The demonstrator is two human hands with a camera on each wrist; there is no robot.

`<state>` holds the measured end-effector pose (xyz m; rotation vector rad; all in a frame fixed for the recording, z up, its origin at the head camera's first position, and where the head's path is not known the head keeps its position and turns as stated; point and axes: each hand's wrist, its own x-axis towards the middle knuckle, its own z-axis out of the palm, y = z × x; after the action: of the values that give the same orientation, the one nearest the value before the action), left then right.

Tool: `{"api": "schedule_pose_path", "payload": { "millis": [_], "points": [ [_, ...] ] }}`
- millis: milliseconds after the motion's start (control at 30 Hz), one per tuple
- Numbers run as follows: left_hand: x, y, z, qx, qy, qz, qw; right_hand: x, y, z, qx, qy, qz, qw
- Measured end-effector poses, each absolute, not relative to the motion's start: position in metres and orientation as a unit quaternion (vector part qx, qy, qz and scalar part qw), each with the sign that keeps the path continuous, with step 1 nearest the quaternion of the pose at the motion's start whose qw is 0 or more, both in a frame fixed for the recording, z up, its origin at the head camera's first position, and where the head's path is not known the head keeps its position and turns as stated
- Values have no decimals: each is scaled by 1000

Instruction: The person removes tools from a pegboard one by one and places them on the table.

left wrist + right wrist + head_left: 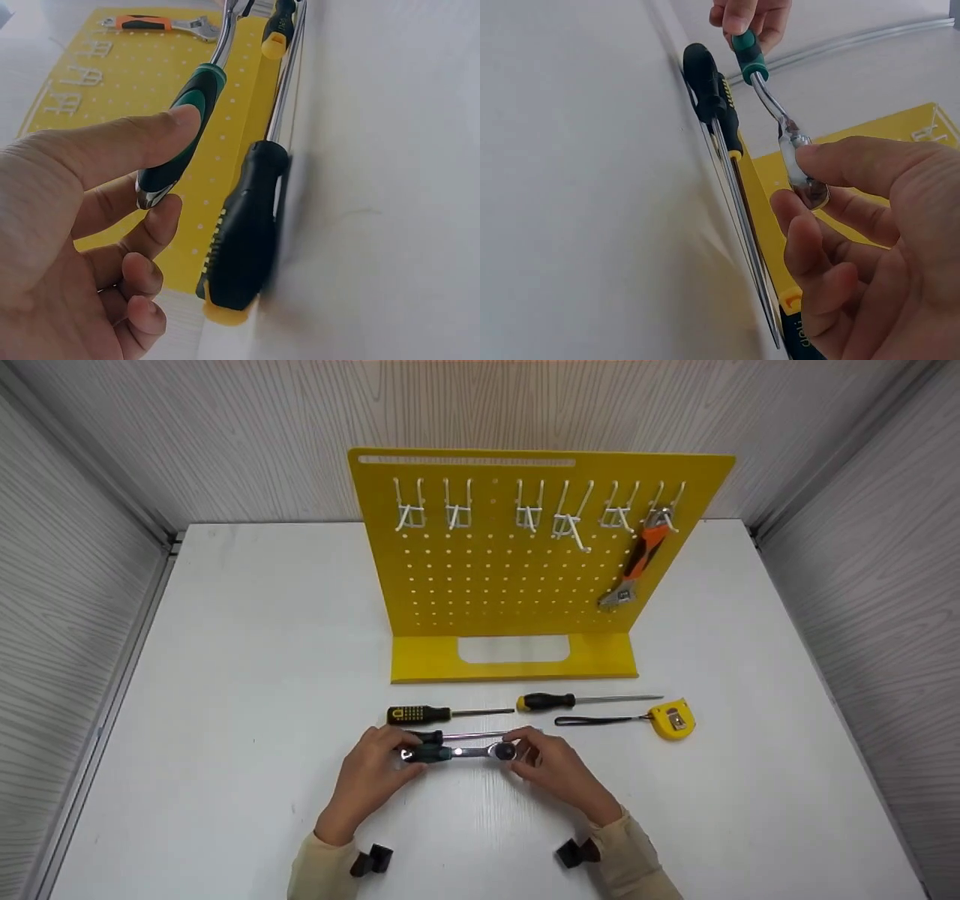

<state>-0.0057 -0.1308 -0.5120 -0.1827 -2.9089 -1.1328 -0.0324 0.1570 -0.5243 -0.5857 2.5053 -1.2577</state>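
Observation:
A ratchet wrench point(470, 752) with a green and black handle and chrome head is held level between both hands. My left hand point(373, 769) pinches the handle end between thumb and fingers; the left wrist view shows the grip closely point(112, 202). The ratchet head is pinched by my right hand point(556, 769), its thumb on the metal in the right wrist view. Just beyond the wrench lies a dark-handled screwdriver point(476, 735), its handle partly hidden by the left hand. Another screwdriver point(420, 715), black and yellow, lies behind that one.
A yellow pegboard point(517, 570) stands at the back with several white hooks. An orange and black adjustable wrench point(643, 555) hangs from its rightmost hook. Before the board lie a third screwdriver point(551, 702) and a yellow tape measure point(673, 720) with a black strap.

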Motion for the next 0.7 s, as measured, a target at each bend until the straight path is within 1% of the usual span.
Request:
{"api": "schedule_pose_path", "payload": {
  "millis": [367, 700],
  "points": [
    [-3, -136, -523, -49, -938, -342, 10, -34, 150, -535, -190, 874, -414, 171],
    [-4, -137, -524, -43, -943, -331, -3, -35, 147, -534, -190, 881, -393, 181]
  ]
}}
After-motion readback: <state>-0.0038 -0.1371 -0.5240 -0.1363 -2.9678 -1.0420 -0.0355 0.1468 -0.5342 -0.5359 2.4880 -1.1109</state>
